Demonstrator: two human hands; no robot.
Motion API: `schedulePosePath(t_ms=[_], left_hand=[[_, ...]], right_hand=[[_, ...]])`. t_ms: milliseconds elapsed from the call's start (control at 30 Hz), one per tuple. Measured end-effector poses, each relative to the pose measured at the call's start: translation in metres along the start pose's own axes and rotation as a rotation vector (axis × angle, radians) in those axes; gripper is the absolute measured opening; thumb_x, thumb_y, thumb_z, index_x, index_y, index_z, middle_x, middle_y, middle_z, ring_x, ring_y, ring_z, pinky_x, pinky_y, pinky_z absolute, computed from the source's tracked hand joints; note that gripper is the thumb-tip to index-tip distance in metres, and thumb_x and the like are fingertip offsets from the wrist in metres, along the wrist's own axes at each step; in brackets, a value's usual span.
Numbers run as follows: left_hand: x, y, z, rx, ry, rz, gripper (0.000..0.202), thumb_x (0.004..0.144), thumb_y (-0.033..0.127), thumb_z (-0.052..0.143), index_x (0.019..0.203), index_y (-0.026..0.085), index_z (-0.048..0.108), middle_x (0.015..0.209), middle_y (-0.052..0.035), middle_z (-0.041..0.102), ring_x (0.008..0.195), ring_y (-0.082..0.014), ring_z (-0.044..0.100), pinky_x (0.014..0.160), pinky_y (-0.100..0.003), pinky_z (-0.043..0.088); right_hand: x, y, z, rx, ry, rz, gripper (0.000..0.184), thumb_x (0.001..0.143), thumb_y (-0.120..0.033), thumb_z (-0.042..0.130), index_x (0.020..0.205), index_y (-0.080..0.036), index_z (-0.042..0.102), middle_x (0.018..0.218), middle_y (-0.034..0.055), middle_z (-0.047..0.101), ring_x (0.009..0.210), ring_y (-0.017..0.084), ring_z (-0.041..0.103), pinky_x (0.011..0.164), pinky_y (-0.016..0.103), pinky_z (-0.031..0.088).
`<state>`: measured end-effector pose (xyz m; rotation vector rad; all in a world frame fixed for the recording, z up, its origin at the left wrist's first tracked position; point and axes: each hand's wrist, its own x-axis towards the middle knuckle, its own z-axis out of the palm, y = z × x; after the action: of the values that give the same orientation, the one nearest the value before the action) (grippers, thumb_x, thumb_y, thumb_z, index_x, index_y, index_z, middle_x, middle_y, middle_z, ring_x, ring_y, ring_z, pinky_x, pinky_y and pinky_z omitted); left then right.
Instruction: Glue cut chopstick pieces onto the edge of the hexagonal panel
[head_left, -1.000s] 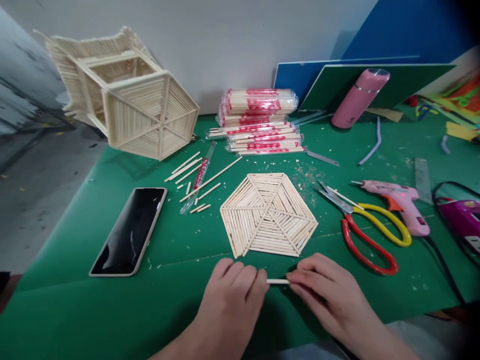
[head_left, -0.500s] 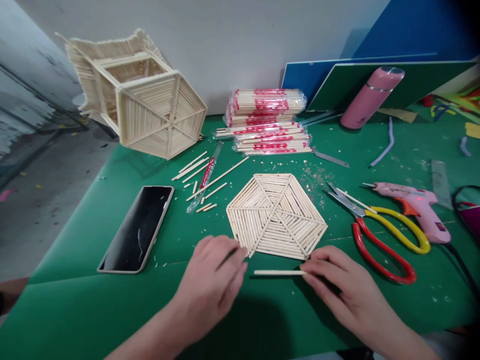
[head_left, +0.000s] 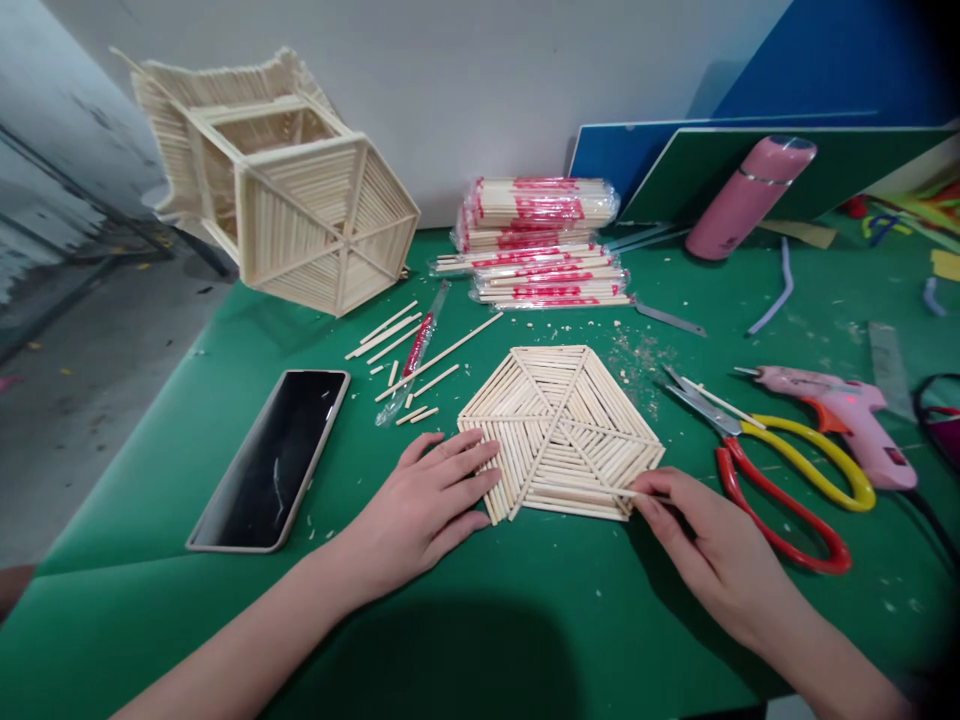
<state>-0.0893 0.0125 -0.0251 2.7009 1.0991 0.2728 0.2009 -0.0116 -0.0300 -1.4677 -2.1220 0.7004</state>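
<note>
A flat hexagonal panel of wooden sticks lies on the green table in front of me. My left hand rests flat at its left edge, fingers spread, with fingertips touching the panel. Between the thumb and fingers of my right hand is the right end of a thin wooden stick. That stick lies level over the panel's near section, close to the front edge; whether it touches the sticks below I cannot tell.
Left of the panel lies a phone, with cut sticks behind it. A stick lantern frame stands back left, near wrapped chopsticks. On the right are scissors, a glue gun and a pink flask.
My right hand has carried the stick from the table in front of the panel up over its near section. My left hand has opened and settled onto the panel's left edge.
</note>
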Motion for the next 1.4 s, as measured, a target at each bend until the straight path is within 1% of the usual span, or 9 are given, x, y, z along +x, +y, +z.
schedulePosePath(t_ms=[133,233,300,433,600,833,1100,1233,1400], left_hand=[[0.001,0.002,0.003,0.003,0.029,-0.002,0.028,0.088,0.026,0.043,0.114,0.021,0.052,0.128,-0.0074,0.05,0.123,-0.0228,0.037,0.094,-0.044,0.031],[0.002,0.005,0.001,0.018,0.027,-0.005,0.028,0.088,0.025,0.042,0.114,0.021,0.052,0.128,-0.0082,0.049,0.122,-0.0234,0.038,0.093,-0.044,0.031],[0.001,0.006,0.001,0.028,0.024,-0.004,0.029,0.088,0.025,0.041,0.115,0.02,0.051,0.128,-0.0092,0.048,0.122,-0.0236,0.038,0.093,-0.044,0.031],[0.001,0.008,0.001,0.045,0.018,-0.002,0.028,0.089,0.024,0.04,0.114,0.02,0.051,0.129,-0.0103,0.048,0.122,-0.0238,0.037,0.092,-0.044,0.032],[0.001,0.007,0.0,0.016,0.001,0.014,0.029,0.088,0.026,0.041,0.115,0.02,0.05,0.129,-0.0111,0.047,0.123,-0.0251,0.035,0.093,-0.046,0.033],[0.008,-0.004,-0.006,0.018,-0.016,0.078,0.031,0.086,0.034,0.045,0.113,0.02,0.051,0.124,-0.0124,0.05,0.118,-0.0258,0.04,0.092,-0.046,0.036],[0.017,0.002,0.007,0.222,0.179,0.205,0.027,0.085,0.038,0.047,0.094,0.016,0.061,0.103,-0.0088,0.064,0.1,-0.0228,0.056,0.086,-0.039,0.042],[0.021,0.007,0.013,0.236,0.179,0.189,0.024,0.086,0.035,0.045,0.094,0.017,0.06,0.102,-0.0065,0.065,0.1,-0.0221,0.055,0.088,-0.039,0.039],[0.02,0.01,0.012,0.159,0.19,0.152,0.029,0.089,0.037,0.039,0.095,0.017,0.059,0.104,-0.0065,0.064,0.102,-0.0217,0.054,0.092,-0.04,0.031]], right_hand=[[0.002,0.003,-0.004,0.005,0.013,0.01,0.01,0.087,-0.024,0.043,0.09,-0.021,0.052,0.08,0.0024,0.059,0.069,0.014,0.056,0.059,0.024,0.047],[-0.002,0.005,-0.004,-0.017,0.118,-0.062,0.01,0.085,-0.022,0.048,0.091,-0.021,0.056,0.089,0.0052,0.057,0.082,0.017,0.055,0.069,0.029,0.047],[-0.007,0.003,-0.002,-0.041,0.157,-0.124,0.013,0.082,-0.02,0.052,0.093,-0.022,0.059,0.09,0.0058,0.054,0.085,0.018,0.054,0.07,0.031,0.047],[-0.011,-0.004,0.005,-0.074,0.08,-0.201,0.015,0.08,-0.016,0.054,0.092,-0.022,0.063,0.08,0.0041,0.054,0.076,0.017,0.052,0.062,0.029,0.045],[-0.009,-0.005,0.011,-0.16,-0.02,-0.292,0.015,0.082,-0.017,0.053,0.092,-0.022,0.063,0.081,0.0049,0.06,0.075,0.017,0.052,0.063,0.031,0.044],[-0.011,-0.002,0.01,-0.191,-0.048,-0.28,0.016,0.082,-0.017,0.051,0.094,-0.021,0.061,0.082,0.0057,0.061,0.073,0.016,0.054,0.062,0.03,0.045],[-0.009,0.012,-0.001,-0.245,0.009,-0.239,0.016,0.081,-0.019,0.052,0.092,-0.021,0.063,0.081,0.0062,0.061,0.071,0.017,0.057,0.06,0.029,0.047],[-0.007,0.012,-0.007,-0.18,0.033,-0.241,0.013,0.079,-0.018,0.053,0.086,-0.02,0.064,0.075,0.0055,0.059,0.067,0.016,0.056,0.056,0.027,0.047],[-0.005,0.013,-0.008,-0.176,-0.016,-0.225,0.014,0.081,-0.016,0.053,0.09,-0.021,0.063,0.077,0.005,0.058,0.067,0.015,0.053,0.056,0.028,0.044]])
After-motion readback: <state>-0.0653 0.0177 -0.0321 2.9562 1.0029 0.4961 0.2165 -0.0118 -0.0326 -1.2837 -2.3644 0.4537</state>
